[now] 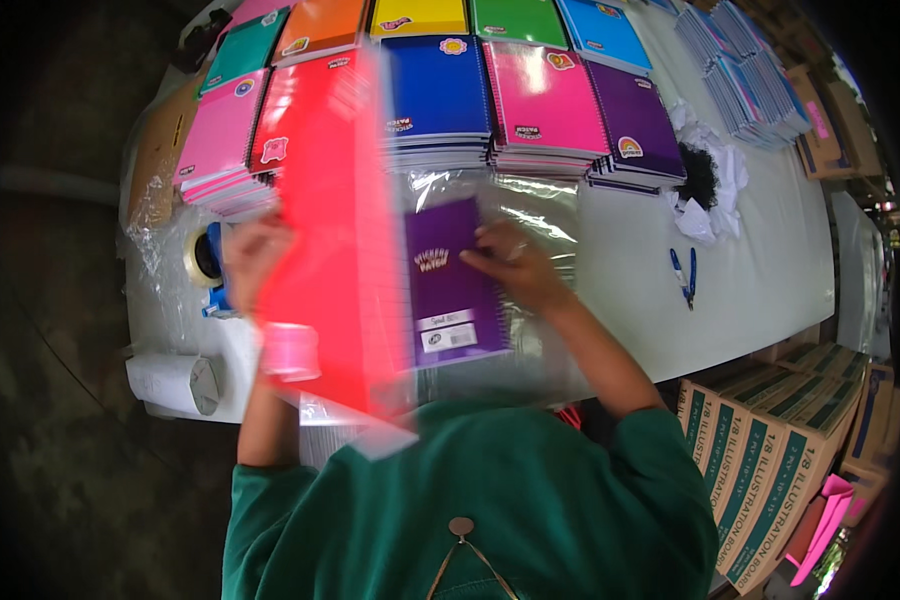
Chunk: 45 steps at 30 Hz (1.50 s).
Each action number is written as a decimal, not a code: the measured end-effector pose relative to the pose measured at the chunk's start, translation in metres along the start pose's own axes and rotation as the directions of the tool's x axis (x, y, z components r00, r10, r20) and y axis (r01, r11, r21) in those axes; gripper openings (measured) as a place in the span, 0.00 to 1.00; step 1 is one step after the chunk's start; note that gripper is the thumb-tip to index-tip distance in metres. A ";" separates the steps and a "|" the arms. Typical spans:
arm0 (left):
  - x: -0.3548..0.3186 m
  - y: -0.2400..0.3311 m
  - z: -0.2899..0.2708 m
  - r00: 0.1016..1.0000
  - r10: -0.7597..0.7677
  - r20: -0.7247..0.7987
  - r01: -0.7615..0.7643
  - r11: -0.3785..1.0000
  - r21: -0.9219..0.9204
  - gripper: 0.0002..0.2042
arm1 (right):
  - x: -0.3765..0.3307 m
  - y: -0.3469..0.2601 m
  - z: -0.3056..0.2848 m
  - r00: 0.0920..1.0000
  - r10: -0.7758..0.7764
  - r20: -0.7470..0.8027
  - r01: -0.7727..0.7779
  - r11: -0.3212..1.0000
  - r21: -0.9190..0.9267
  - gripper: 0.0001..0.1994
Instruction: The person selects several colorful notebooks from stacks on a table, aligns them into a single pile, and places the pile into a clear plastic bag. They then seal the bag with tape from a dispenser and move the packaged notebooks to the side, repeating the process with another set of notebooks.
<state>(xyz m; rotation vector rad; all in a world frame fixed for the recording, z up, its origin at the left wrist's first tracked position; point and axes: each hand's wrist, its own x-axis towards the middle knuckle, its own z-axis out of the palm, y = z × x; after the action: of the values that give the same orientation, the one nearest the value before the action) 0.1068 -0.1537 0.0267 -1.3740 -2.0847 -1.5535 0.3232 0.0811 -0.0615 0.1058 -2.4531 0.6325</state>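
A red spiral notebook (320,240), smeared by motion, is raised and tilted close to me with a pink patch low on its cover. My left hand (257,258) grips its left edge; the fingers are partly blurred. Beneath and to the right, a purple spiral notebook (460,290) shows a white label near its lower end. The fingertips of my right hand (510,262) are closed at its upper right edge. Under the purple notebook spreads clear plastic wrap (540,200), shiny and wrinkled.
Stacks of notebooks line the far side, including a blue one (435,90) and a pink one (545,100). A tape roll (202,258) lies left, blue nippers (684,278) right. White crumpled paper (715,195) sits farther right. Cardboard boxes (760,470) stand beside the table.
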 end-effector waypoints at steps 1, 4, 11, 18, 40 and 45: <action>-0.033 -0.004 0.014 0.985 -0.065 0.158 0.071 0.997 -0.033 0.15 | -0.021 0.007 0.026 0.992 -0.021 0.128 0.036 0.993 -0.116 0.14; -0.093 -0.030 0.025 0.692 -0.023 0.722 -0.322 0.885 0.337 0.21 | -0.026 0.005 0.022 0.971 0.071 0.228 -0.059 0.996 -0.060 0.10; 0.046 0.008 0.077 0.925 0.133 0.356 -0.230 0.942 0.245 0.26 | 0.100 0.123 -0.078 0.765 0.428 -0.481 -0.642 0.570 -0.514 0.29; 0.081 -0.035 0.154 0.827 0.181 0.532 -0.451 0.778 0.437 0.25 | 0.143 0.145 -0.080 0.280 0.955 -0.097 -0.853 0.201 -0.481 0.59; 0.088 -0.102 -0.042 0.863 -0.477 0.166 0.092 0.471 0.877 0.18 | 0.131 0.169 -0.082 0.193 0.980 -0.050 -0.858 0.144 -0.493 0.63; 0.058 -0.016 -0.070 0.894 -0.367 -0.257 0.301 0.917 -0.260 0.09 | 0.134 0.171 -0.076 0.307 0.951 0.027 -0.770 0.265 -0.580 0.61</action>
<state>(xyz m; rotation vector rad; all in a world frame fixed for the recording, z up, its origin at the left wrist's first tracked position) 0.0390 -0.1807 0.0829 -0.7818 -2.0867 -2.0301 0.2172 0.2760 -0.0025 -1.6747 -2.7885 0.4014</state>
